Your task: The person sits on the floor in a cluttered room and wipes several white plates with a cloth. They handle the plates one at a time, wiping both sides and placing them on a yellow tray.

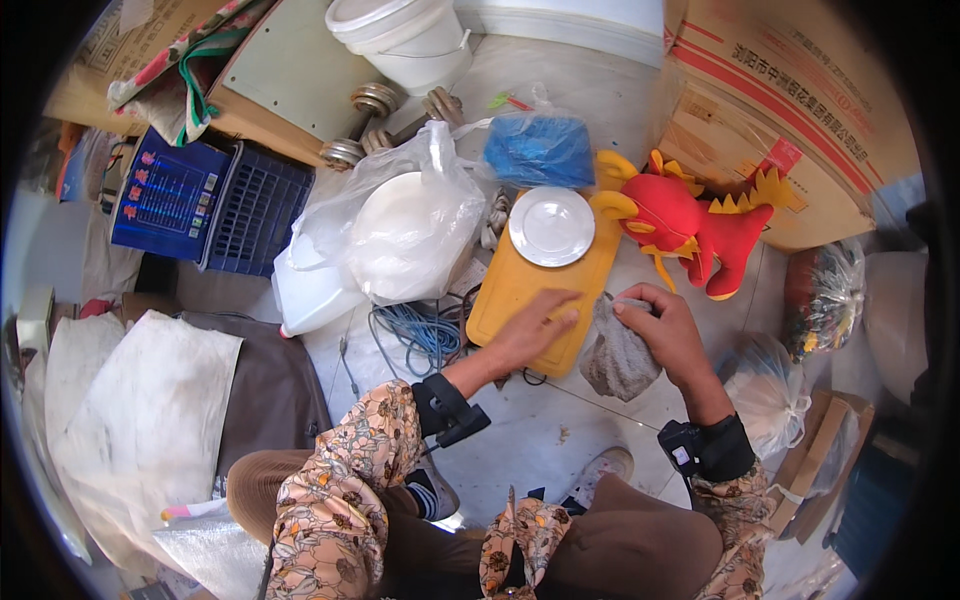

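Note:
A grey cloth (621,351) hangs from my right hand (667,330), pinched between thumb and fingers just right of the yellow board (517,296). My left hand (534,330) hovers at the board's lower part, its fingers apart and nothing in them. Whether it touches the board I cannot tell. On the far end of the board lies a round white plate (551,226). Behind the plate is a blue item in a clear plastic bag (538,150).
Right of the board sits a red and yellow plush toy (694,225) before cardboard boxes (780,120). To the left are a plastic bag with white round things (405,225), a white jug (311,289), blue rope (420,337) and dumbbells (375,112). A white bucket (409,45) stands behind.

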